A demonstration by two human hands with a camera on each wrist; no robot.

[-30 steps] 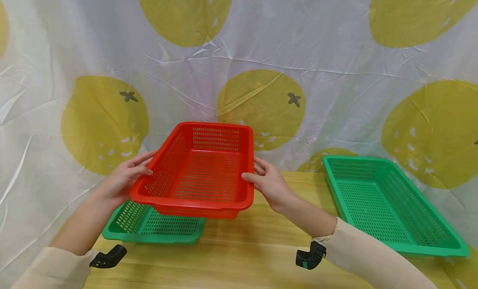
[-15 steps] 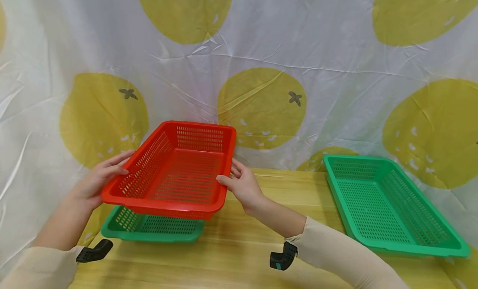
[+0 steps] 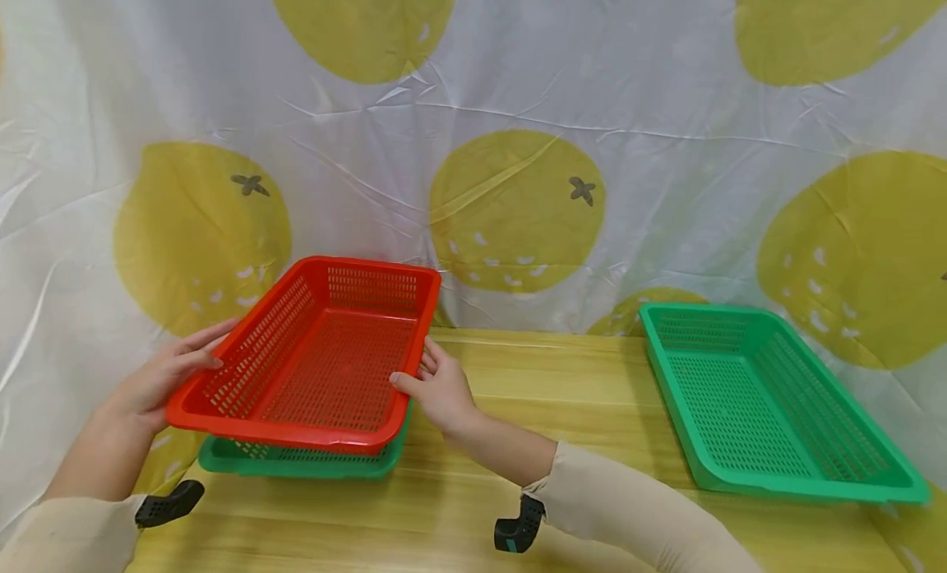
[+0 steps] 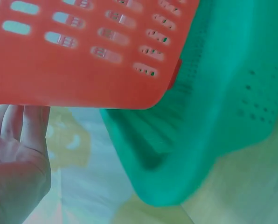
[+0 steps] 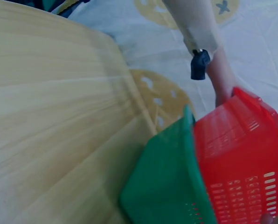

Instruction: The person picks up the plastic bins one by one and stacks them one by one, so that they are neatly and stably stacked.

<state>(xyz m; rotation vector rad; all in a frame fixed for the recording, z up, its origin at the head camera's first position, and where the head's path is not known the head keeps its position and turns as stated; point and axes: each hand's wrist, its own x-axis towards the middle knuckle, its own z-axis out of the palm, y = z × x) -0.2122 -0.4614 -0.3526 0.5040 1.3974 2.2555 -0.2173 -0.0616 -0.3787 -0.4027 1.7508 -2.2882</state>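
Observation:
A red slotted plastic basket (image 3: 348, 367) is held up by both hands, tilted, above a green basket (image 3: 303, 464) at the left of the table. My left hand (image 3: 159, 384) grips its left rim, thumb over the edge and fingers beneath. On the opposite rim my right hand (image 3: 440, 392) holds it the same way. In the left wrist view the red basket (image 4: 83, 79) overlaps the green basket (image 4: 176, 177). The right wrist view has the red basket's bottom partly inside the green basket (image 5: 162, 177). Most of the left green basket is hidden from the head view.
Another green basket (image 3: 740, 408) stands at the right of the wooden table (image 3: 533, 392). A curtain with a yellow fruit print (image 3: 518, 211) hangs behind the table's back edge.
Both hands have carried the red basket to the left and, lately, lower, so it now covers most of the left green basket. The right green basket has stayed put.

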